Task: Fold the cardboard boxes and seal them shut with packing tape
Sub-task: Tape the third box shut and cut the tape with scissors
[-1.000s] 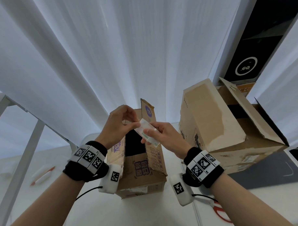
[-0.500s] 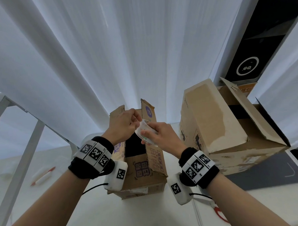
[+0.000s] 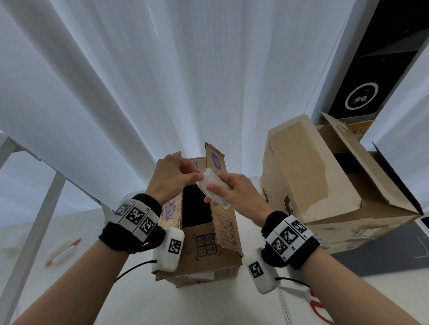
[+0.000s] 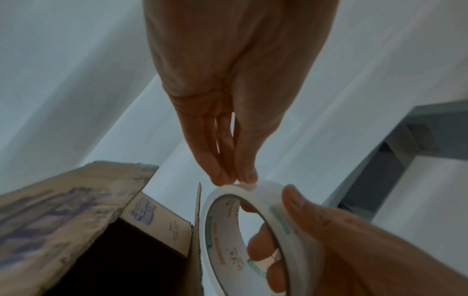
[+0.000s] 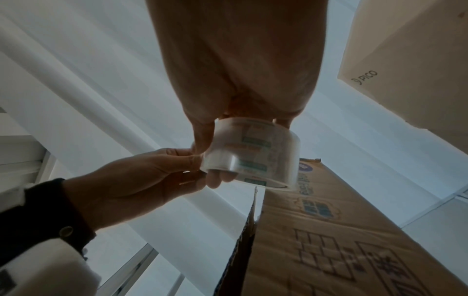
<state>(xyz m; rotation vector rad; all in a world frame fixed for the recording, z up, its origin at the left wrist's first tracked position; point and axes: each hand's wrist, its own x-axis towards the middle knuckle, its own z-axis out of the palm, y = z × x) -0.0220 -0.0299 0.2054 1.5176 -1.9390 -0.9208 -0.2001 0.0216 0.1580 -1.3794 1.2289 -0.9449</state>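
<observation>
A roll of clear packing tape [image 3: 213, 189] [image 4: 255, 230] [image 5: 253, 152] is held above an open cardboard box with purple print [image 3: 206, 245] [image 4: 63, 220] [image 5: 329, 240]. My right hand [image 3: 230, 194] [image 5: 243, 84] grips the roll, fingers through its core and thumb on the outer face. My left hand [image 3: 177, 177] [image 4: 235, 176] pinches at the roll's upper edge with fingertips pressed together. The box's flaps stand up and its inside is dark.
A larger cardboard box [image 3: 326, 182] with open flaps stands to the right on a grey mat [image 3: 387, 256]. Red-handled scissors [image 3: 318, 307] lie at the lower right of the white table [image 3: 140, 306]. A white and red pen-like item [image 3: 62, 251] lies far left. White curtains hang behind.
Both hands with the tape roll have drawn closer together and shifted slightly up over the box; the left fingertips now pinch at the roll's edge.
</observation>
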